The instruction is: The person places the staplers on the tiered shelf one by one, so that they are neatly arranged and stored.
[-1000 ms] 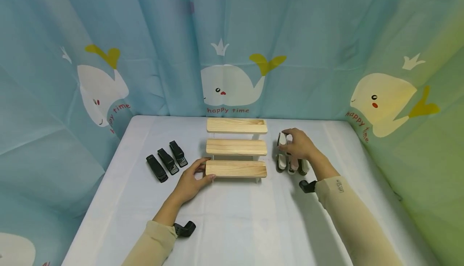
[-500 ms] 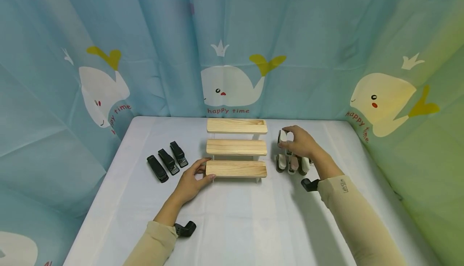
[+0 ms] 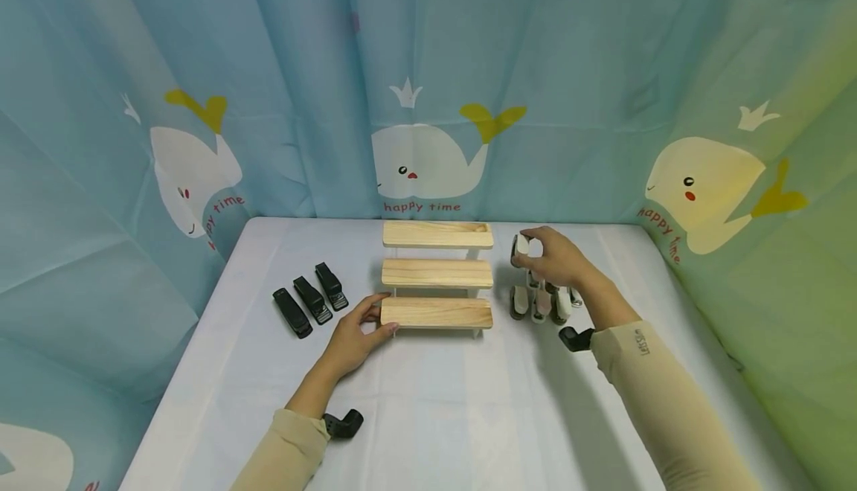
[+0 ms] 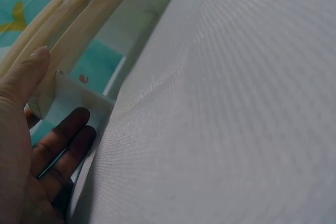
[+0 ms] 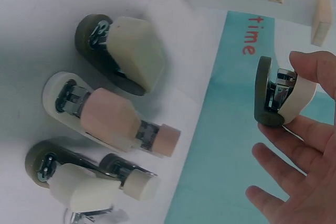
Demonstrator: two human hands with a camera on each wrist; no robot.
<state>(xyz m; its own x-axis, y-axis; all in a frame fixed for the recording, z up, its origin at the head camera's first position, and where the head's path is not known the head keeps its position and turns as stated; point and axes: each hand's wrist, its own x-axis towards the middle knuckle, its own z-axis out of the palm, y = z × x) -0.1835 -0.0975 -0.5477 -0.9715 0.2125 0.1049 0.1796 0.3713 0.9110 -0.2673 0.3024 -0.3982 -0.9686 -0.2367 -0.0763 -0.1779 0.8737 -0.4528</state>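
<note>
My right hand (image 3: 559, 257) pinches a small stapler (image 5: 263, 90) with a white top and a dark grey base, between thumb and fingertips. In the right wrist view it is held apart from the other mini staplers. Those include a cream one (image 5: 137, 51), a pink one (image 5: 110, 114) and a white one (image 5: 84, 188), grouped on the table. My left hand (image 3: 353, 338) grips the left end of a three-tier wooden stand (image 3: 435, 274). Its thumb lies against the front board (image 4: 86, 30), with two fingers extended beside the white leg (image 4: 79, 98).
Left of the stand, three black staplers (image 3: 312, 299) lie in a slanted row on the white-covered table (image 3: 428, 416). Behind the table and along both sides hangs a blue-green curtain (image 3: 301, 104) with whale prints.
My right hand has lifted the small stapler slightly up and away from the group, uncovering more of the others. The left hand stays on the stand.
</note>
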